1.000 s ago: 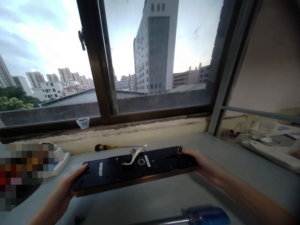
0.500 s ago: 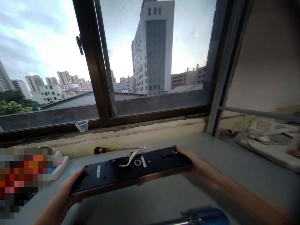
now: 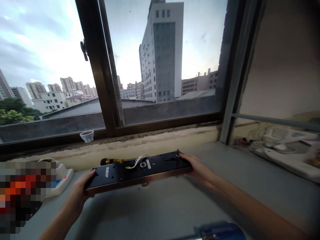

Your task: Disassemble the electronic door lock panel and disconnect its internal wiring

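Observation:
Between my two hands is a long black panel (image 3: 162, 165) with copper-coloured sides, held raised over the table and slanting slightly up to the right. Its black face is turned up and carries white labels, a round fitting, a short brass post near the right end and a white cable (image 3: 136, 162). My left hand (image 3: 83, 185) grips the left end, thumb on top. The right end is in my right hand (image 3: 196, 168), fingers mostly hidden beneath. Behind the panel lies a screwdriver (image 3: 107, 161) with a black and yellow handle, its shaft largely covered.
A white power strip (image 3: 63, 183) sits at the left beside a pixelated patch. On the window sill stands a clear plastic cup (image 3: 87, 136). A blurred blue object (image 3: 221, 231) lies at the near edge. White devices and cables (image 3: 285, 146) are on the right, past a metal frame.
Both hands have carried the panel farther from me, toward the window. It now covers much of the screwdriver's shaft. My right hand has also shifted a little left.

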Available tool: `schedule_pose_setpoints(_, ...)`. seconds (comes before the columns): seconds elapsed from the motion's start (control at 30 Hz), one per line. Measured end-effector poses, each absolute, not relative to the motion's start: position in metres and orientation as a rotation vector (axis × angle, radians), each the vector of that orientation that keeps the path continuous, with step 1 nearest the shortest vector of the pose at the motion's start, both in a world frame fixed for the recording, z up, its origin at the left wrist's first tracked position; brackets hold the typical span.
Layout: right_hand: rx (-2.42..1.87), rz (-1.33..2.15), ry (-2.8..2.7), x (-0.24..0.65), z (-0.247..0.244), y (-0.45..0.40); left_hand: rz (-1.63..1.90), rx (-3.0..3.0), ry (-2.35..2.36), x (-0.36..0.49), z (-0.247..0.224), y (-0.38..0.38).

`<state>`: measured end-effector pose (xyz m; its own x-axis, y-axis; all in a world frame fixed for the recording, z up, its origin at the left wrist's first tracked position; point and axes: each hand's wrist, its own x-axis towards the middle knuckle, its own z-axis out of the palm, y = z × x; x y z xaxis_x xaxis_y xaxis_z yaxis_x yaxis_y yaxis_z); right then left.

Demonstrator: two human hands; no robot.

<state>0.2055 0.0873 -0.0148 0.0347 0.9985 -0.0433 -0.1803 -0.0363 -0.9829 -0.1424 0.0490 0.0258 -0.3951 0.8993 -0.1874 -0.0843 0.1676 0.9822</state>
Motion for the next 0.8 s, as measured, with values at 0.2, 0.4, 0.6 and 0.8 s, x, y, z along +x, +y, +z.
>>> schedule_pose_setpoints(0.2,-1.181,1.121,-1.154,0.211,-0.019,0.089,1.334,0.878,1.657,-0.148,0.023,0.048)
schedule_pose_setpoints(0.4,-1.218,0.703,-1.350,0.219,-0.015,0.088,1.313,1.105,1.865,-0.151,0.022,0.046)
schedule_pose_setpoints(0.6,-1.154,0.531,-1.583,0.213,-0.007,0.084,1.265,1.893,2.082,-0.145,0.042,0.041)
schedule_pose_setpoints(0.8,-1.144,0.480,-1.661,0.210,-0.009,0.092,0.977,2.203,1.854,-0.105,0.049,0.057)
